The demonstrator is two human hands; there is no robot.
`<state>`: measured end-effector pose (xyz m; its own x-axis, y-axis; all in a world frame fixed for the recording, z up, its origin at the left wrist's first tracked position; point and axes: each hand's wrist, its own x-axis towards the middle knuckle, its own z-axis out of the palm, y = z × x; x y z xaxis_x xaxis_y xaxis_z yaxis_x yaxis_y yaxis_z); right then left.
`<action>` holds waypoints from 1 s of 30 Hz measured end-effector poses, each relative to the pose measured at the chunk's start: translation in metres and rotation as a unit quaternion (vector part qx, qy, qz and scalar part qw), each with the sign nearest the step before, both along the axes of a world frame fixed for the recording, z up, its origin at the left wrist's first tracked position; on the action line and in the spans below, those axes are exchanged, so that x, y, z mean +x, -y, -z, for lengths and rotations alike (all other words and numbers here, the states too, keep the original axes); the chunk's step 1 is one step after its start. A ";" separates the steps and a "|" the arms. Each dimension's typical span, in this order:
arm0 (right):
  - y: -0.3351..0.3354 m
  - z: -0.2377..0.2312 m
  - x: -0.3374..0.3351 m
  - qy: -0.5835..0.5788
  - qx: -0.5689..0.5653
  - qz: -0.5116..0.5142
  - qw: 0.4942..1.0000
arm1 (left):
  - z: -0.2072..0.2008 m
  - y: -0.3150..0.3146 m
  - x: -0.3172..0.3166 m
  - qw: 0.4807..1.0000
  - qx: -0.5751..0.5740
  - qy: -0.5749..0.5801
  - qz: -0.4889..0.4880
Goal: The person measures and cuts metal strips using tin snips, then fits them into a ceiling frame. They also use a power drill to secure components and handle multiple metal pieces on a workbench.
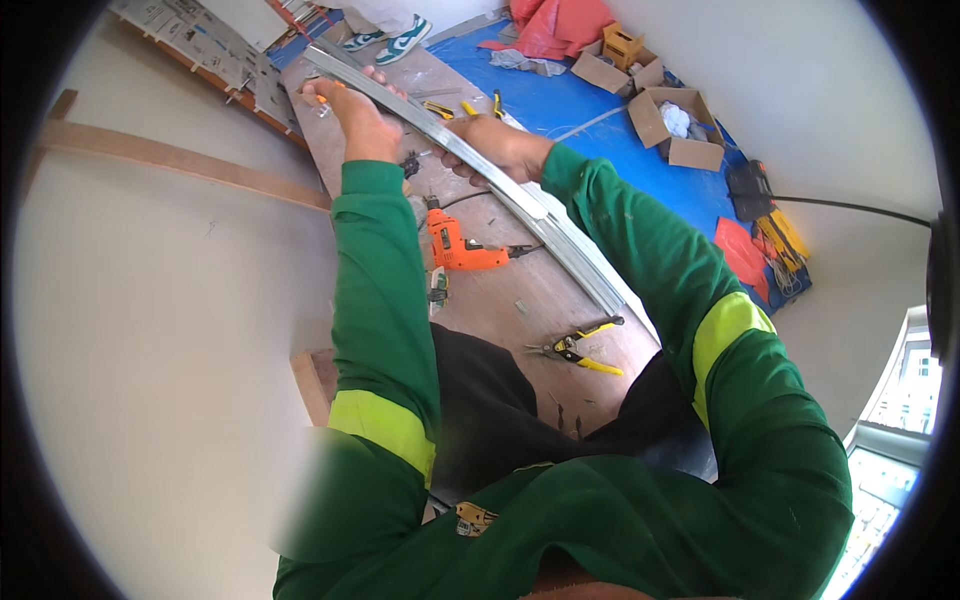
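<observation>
A long silvery metal channel (432, 128) runs slantwise between my hands, above a dusty brownish board. My left hand (358, 122) is closed at its far end. By that hand's thumb shows a small orange item, its kind unclear. Closer to me, my right hand (500, 146) grips the same channel from the right side, fingers curled beneath it. Under the channel, more metal profiles (580, 262) lie along the board's right edge. An orange corded power drill (462, 245) rests on its side below my left hand. Nearer my knees lie yellow-and-black snips (580, 350), jaws pointing left.
Other yellow-handled tools (438, 109) lie beyond my right hand. A person's shoes (403, 42) stand at the far end. Right of the board, blue sheeting (600, 150) carries open cardboard boxes (683, 150) and a black case (750, 190). A wooden strip (190, 165) leans across the left wall.
</observation>
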<state>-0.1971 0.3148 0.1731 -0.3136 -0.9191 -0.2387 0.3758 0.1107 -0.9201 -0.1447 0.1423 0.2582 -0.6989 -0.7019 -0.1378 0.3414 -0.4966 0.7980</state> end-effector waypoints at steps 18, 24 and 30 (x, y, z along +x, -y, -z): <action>-0.060 -0.005 -0.038 0.207 -0.076 -0.172 0.960 | -0.006 -0.004 -0.003 0.972 -0.172 -0.157 0.040; -0.055 -0.012 -0.035 0.150 -0.084 -0.158 0.972 | 0.005 -0.029 -0.004 0.967 -0.041 -0.212 0.137; -0.057 -0.036 -0.021 0.067 -0.020 -0.069 0.995 | 0.019 -0.064 -0.013 0.960 -0.048 -0.161 0.226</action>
